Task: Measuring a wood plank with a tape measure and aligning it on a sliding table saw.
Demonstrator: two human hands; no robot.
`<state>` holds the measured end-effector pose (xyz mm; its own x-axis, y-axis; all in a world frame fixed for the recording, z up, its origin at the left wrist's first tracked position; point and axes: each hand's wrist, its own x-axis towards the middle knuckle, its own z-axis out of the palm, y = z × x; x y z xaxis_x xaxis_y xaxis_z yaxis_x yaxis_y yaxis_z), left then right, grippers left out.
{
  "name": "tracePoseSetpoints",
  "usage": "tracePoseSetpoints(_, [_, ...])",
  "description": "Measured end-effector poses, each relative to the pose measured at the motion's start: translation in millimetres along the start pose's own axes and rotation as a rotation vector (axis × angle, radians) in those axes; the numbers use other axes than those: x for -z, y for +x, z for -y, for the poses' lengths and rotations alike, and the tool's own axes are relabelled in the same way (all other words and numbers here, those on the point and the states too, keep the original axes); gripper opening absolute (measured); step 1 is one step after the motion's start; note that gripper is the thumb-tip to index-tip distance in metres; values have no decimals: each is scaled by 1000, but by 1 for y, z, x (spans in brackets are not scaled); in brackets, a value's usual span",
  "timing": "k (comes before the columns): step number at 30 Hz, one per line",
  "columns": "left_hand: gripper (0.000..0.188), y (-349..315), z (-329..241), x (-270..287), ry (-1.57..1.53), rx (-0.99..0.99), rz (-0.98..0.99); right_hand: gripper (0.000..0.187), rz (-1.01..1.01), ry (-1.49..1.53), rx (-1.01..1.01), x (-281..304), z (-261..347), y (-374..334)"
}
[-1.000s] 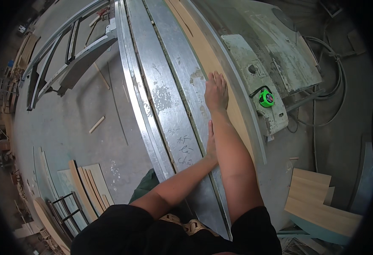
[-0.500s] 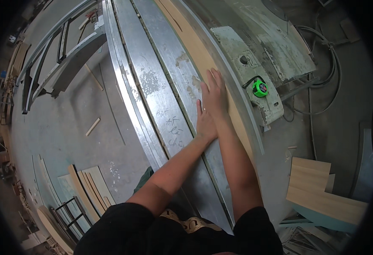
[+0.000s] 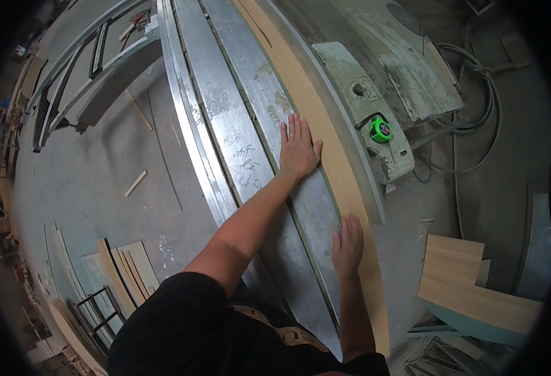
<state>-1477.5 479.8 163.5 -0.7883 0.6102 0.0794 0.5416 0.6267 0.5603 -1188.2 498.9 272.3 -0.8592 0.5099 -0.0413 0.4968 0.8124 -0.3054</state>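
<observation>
My left hand point(image 3: 299, 153) lies flat on the metal machine table point(image 3: 231, 106), fingers stretched forward. Its thumb reaches the left edge of a long, pale wooden board point(image 3: 352, 203). Closer to my body, my right hand point(image 3: 349, 247) rests open along the same board, fingers pointing away from me and close together but extended. The board runs lengthwise on the right part of the table, beside a straight metal rail point(image 3: 358, 149). A dark streak marks its far part, and a thin greenish strip shows along its left edge.
Right of the rail, a green tape measure point(image 3: 381, 130) sits on a worn machine bracket point(image 3: 394, 156). Cables point(image 3: 493, 103) coil beyond it. Cut wooden panels point(image 3: 451, 269) are at lower right, wood strips point(image 3: 117, 269) at lower left. A metal frame point(image 3: 109, 81) stands at far left.
My hands were together, with the right farther forward and partly over the left. The right has drawn back toward me along the board, while the left has slid forward on the table.
</observation>
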Motion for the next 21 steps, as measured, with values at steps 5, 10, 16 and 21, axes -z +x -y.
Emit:
tracePoseSetpoints(5, [83,24,14,-5,26,12,-5,43,-44,-45,37,-17,-21,5])
tracePoseSetpoints(10, [85,51,27,-8,60,34,-20,37,-128,-76,119,-44,-35,35])
tracePoseSetpoints(16, [85,62,40,-10,71,44,-27,33,-179,-87,136,-63,-36,48])
tracePoseSetpoints(21, [85,73,49,-14,92,53,-14,33,-215,-67,149,-74,-39,61])
